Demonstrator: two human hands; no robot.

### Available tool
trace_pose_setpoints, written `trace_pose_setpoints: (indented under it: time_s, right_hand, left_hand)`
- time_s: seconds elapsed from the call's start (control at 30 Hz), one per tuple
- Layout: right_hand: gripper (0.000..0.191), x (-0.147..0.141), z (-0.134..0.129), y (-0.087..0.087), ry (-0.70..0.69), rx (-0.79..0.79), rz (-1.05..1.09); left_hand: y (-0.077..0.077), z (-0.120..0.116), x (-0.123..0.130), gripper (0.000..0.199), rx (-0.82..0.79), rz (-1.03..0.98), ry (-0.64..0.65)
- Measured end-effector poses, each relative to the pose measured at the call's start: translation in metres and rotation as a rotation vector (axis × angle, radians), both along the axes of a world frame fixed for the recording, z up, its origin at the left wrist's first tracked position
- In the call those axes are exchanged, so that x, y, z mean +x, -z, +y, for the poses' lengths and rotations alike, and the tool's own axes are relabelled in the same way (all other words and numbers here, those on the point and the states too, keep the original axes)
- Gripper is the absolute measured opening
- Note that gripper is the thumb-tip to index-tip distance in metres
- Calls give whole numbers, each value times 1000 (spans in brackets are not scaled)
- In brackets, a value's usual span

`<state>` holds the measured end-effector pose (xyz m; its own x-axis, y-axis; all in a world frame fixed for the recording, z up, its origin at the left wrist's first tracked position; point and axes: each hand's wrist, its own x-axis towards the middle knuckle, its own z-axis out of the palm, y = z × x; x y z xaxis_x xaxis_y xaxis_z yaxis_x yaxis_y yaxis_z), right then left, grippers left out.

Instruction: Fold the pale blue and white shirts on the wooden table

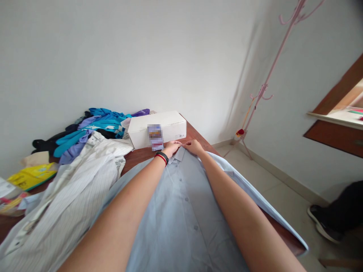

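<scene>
A light blue button-up shirt (170, 211) lies spread front side up on the brown wooden table (201, 136), its collar at the far end and its sleeve hanging out past the right edge. My left hand (170, 147), with dark and red bands at the wrist, pinches the collar from the left. From the right, my right hand (194, 146) pinches the same collar, its fingertips almost meeting the left ones. Small buttons run down the middle of the shirt towards me.
A white box (159, 128) stands behind the collar. Left of the shirt lie a striped pale garment (82, 189), a heap of blue and black clothes (93, 128) and a yellow package (34, 176). A pink coat stand (268, 75) and a person's shoe (324, 224) are at the right.
</scene>
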<state>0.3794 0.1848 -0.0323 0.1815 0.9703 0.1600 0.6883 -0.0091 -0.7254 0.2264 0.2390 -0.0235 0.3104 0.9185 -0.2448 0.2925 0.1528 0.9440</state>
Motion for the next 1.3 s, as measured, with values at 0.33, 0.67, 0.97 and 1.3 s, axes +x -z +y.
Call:
trace_pose_setpoints:
  time_s: [0.33, 0.67, 0.97, 1.3]
  right_hand:
    - [42, -1, -3, -2, -26, -24, -2]
    - [36, -3, -3, -1, 10, -11, -5]
    - [35, -7, -6, -2, 51, -17, 10]
    - [38, -11, -6, -5, 151, -16, 32]
  left_hand:
    - [4, 5, 5, 33, -37, 2, -2]
    - [-4, -3, -4, 24, -30, -108, -7]
    - [1, -6, -9, 33, 8, -217, -36]
    - [0, -3, -17, 41, -31, -290, 92]
